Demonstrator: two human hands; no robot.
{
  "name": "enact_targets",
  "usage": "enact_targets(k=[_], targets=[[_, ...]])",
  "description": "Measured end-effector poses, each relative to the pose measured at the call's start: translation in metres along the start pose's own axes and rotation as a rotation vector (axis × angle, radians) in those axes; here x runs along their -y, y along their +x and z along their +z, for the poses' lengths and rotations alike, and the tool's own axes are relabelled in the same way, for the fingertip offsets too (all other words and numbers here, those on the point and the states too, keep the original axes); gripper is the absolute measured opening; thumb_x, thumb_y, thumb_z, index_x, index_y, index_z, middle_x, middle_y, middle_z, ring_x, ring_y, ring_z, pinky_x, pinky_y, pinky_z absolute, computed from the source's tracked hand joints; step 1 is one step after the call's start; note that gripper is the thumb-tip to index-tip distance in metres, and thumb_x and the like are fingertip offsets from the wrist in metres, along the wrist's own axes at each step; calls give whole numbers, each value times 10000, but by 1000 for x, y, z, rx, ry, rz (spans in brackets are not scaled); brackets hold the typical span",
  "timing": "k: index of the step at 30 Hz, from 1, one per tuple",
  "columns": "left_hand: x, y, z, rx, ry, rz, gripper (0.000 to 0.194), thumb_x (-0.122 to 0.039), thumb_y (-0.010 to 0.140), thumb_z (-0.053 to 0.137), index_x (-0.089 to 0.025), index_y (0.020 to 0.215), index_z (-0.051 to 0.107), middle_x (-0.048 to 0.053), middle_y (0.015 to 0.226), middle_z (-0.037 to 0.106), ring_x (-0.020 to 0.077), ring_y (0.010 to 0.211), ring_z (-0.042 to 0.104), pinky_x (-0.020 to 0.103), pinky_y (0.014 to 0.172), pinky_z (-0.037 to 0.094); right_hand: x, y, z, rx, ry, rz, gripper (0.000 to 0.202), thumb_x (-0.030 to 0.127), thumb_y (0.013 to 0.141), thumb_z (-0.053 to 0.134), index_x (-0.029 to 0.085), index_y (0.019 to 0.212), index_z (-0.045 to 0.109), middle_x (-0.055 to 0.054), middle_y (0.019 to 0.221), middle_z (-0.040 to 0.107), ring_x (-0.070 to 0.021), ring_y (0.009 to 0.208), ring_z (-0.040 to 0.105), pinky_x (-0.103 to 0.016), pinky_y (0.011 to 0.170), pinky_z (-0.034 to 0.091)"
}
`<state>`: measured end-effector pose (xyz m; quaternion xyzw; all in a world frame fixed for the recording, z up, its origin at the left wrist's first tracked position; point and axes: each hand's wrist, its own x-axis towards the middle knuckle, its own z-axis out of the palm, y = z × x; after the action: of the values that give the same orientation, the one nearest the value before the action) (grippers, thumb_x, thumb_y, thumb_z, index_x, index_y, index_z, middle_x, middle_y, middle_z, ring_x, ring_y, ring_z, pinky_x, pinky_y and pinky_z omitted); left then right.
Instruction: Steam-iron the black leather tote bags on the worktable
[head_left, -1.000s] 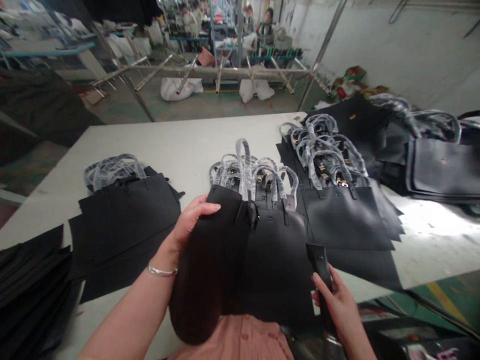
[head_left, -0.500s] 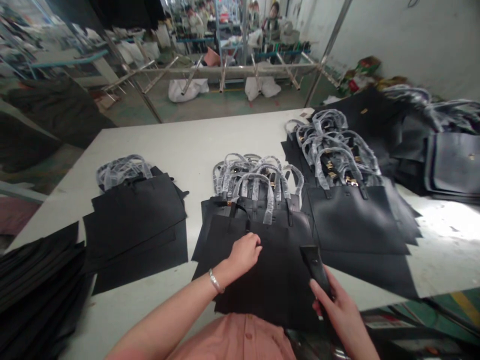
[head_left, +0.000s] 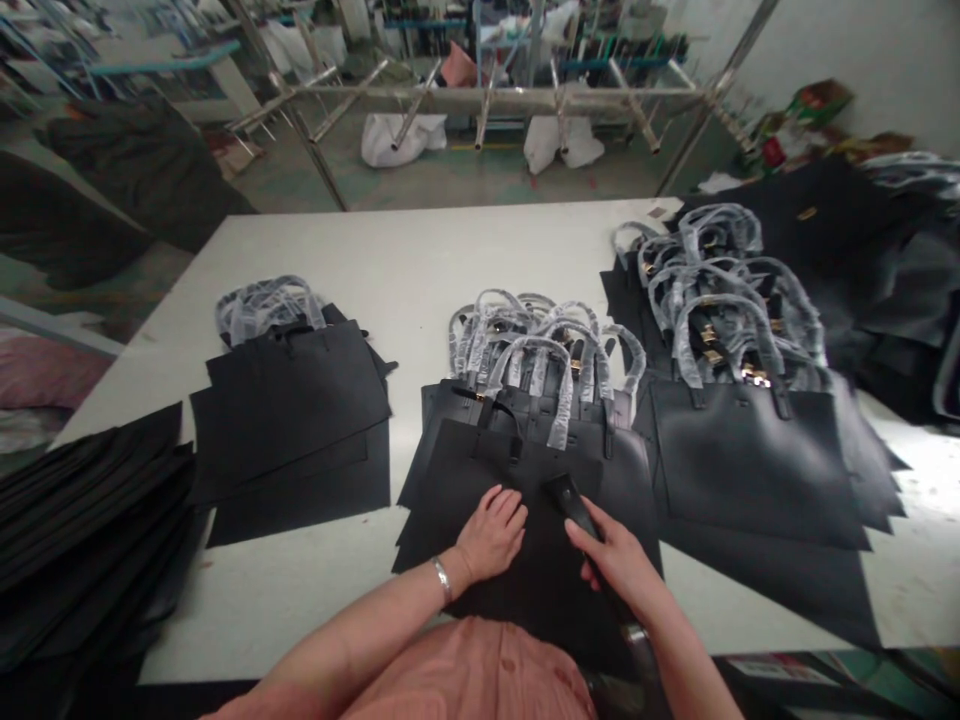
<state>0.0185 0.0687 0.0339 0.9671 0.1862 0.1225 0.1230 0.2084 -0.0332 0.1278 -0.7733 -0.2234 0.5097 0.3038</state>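
Note:
My left hand lies palm down with fingers spread on a black bag panel in front of me. In my right hand is a long black hand tool with a flared, flat end; its exact kind is unclear. The flared end points at the same panel, close to its surface; I cannot tell whether they touch. Beyond my hands, overlapping black panels carry handles wrapped in clear plastic. A thin black strap with a small gold-coloured fitting lies near the panel's top edge.
More black panels with wrapped handles lie at the left and in a pile at the right. A thick stack of black pieces sits at the near left. Behind the white table stands a metal rack.
My right hand has moved the black tool left and inward over the panel. My left hand's fingers have spread from a loose curl and now lie flatter. The view has tilted down slightly.

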Motion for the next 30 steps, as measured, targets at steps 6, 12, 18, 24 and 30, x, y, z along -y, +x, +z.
enact_targets(k=[6,12,18,24,30], targets=[[-1,1,-3,-25,-50,-55,339,-273,900,488,-141,1206,555,135,1262,549,256,1216,483,473,1125,314,2,-2,-2,44,-24,-10,760,486,825,608,135,1459,379,55,460,582,-158,431,591,-235,419,482],[0,1,-2,4,-51,-31,315,-261,916,475,-143,1194,563,126,1273,549,247,1228,480,468,1138,282,6,0,2,34,-16,-12,762,516,791,635,133,1421,447,60,435,563,-155,392,548,-236,397,453],[1,-2,-1,-20,-19,-8,325,-282,916,503,-127,1194,568,127,1279,561,236,1242,473,457,1151,257,37,11,7,-165,83,-120,829,566,770,634,178,1459,383,70,501,577,-142,454,558,-227,460,458],[7,-11,10,-56,-33,125,262,-192,924,474,-153,1157,586,81,1284,581,218,1230,489,502,1149,238,41,5,14,96,74,-55,860,551,742,662,116,1437,405,48,531,596,-143,416,543,-231,402,440],[8,-10,12,-1,-90,118,304,-220,916,489,-138,1198,570,99,1235,611,211,1255,471,469,1138,266,50,35,41,159,33,-78,781,522,789,631,122,1426,421,58,463,566,-145,399,536,-229,404,445]])
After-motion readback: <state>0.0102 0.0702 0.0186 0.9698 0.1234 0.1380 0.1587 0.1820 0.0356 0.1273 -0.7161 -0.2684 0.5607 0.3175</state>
